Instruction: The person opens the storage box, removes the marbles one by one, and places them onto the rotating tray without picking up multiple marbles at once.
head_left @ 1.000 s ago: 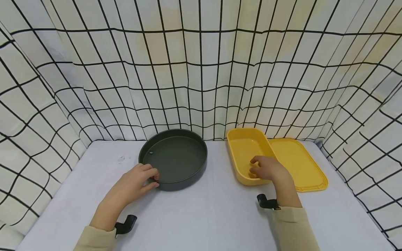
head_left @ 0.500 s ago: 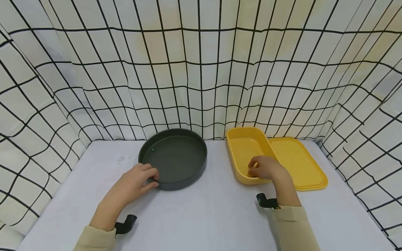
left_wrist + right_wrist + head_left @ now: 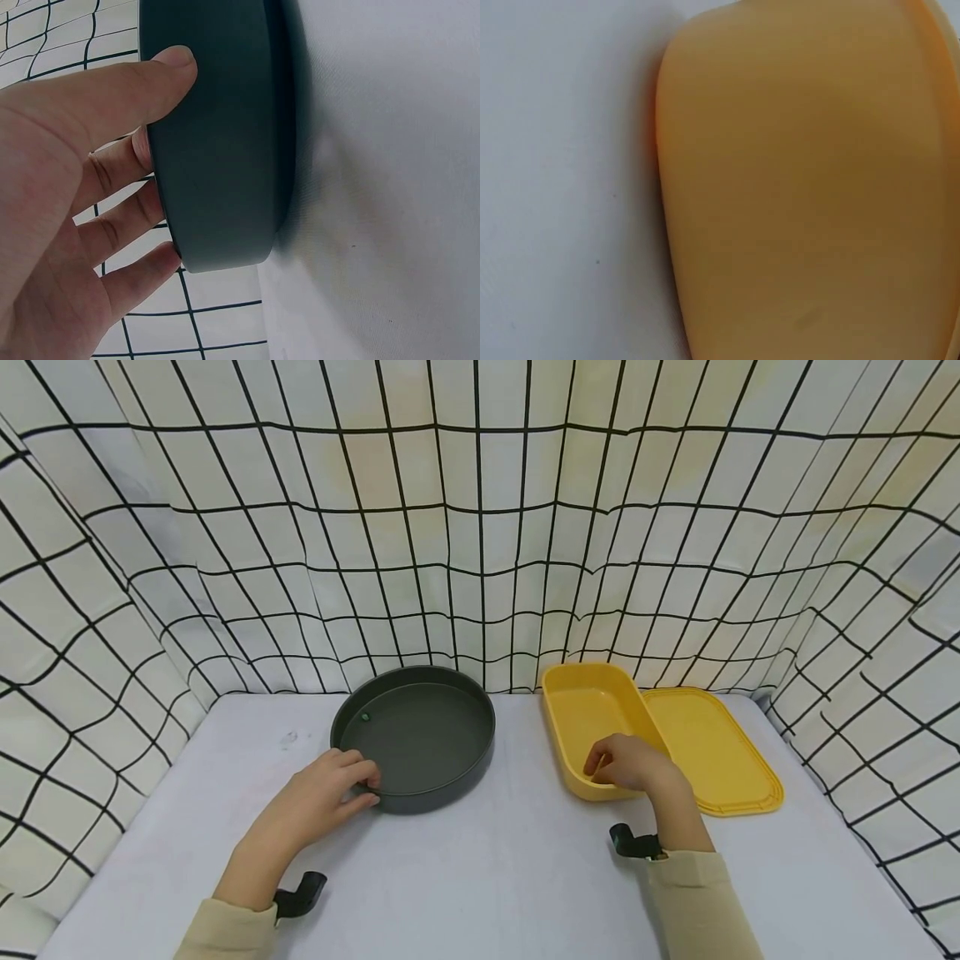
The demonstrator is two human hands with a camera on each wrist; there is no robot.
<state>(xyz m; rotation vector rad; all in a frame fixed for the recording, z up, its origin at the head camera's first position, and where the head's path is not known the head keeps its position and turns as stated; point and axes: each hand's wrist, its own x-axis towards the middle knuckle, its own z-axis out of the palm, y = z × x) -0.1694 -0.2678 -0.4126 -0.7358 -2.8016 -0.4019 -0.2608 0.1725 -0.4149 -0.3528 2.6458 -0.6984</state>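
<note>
In the head view, your left hand (image 3: 326, 793) was at the near left side of a dark grey-green round pan (image 3: 427, 735) with low walls, and its fingers were bent over the rim, grasping it. The pan stood flat on a table with white cloth (image 3: 495, 877), close to the white backdrop with black grid lines (image 3: 480, 539). A small green spot (image 3: 366, 717) was inside the pan, at its left; I cannot tell what it was.

Your right hand (image 3: 633, 764) reached into the near end of a deep yellow rectangular plastic box (image 3: 588, 710) with rounded corners, which stood to the right of the pan and apart from it. Its fingers were bent downward, but whether they pinched something I cannot tell. Just beside the box, on its right, lay a flat yellow lid-like piece (image 3: 716, 752). You wore beige sleeves (image 3: 701, 893).

In the left wrist view, your thumb (image 3: 169, 82) rested on the outer wall of the pan, while the other fingers were behind the rim.

In the right wrist view, the outer wall of the box filled most of the picture, with white cloth along its left side.
</note>
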